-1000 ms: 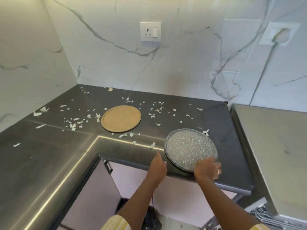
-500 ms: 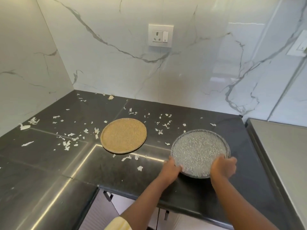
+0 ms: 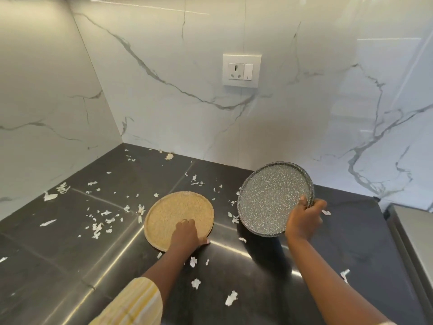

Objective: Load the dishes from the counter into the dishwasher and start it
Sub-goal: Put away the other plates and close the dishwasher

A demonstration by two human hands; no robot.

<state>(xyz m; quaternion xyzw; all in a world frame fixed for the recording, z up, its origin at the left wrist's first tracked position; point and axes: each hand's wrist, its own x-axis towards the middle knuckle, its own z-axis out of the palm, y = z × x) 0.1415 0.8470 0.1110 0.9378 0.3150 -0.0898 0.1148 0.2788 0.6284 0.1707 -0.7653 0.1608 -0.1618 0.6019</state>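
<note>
A grey speckled plate (image 3: 269,195) is tilted up off the black counter (image 3: 351,242), its face toward me. My right hand (image 3: 304,219) grips its right rim, thumb on the inner face. A tan speckled plate (image 3: 173,214) lies flat on the counter to the left. My left hand (image 3: 187,235) rests on its near right edge, fingers on the plate and thumb at the rim. The dishwasher is out of view.
White scraps (image 3: 103,224) are scattered over the counter, several near its front. Marble walls meet in a corner at the back left, with a socket (image 3: 241,71) on the back wall. A grey steel surface (image 3: 414,231) borders the counter on the right.
My right hand has lifted and tilted the grey plate off the counter. My left hand let go of it and moved left onto the tan plate. The camera came closer.
</note>
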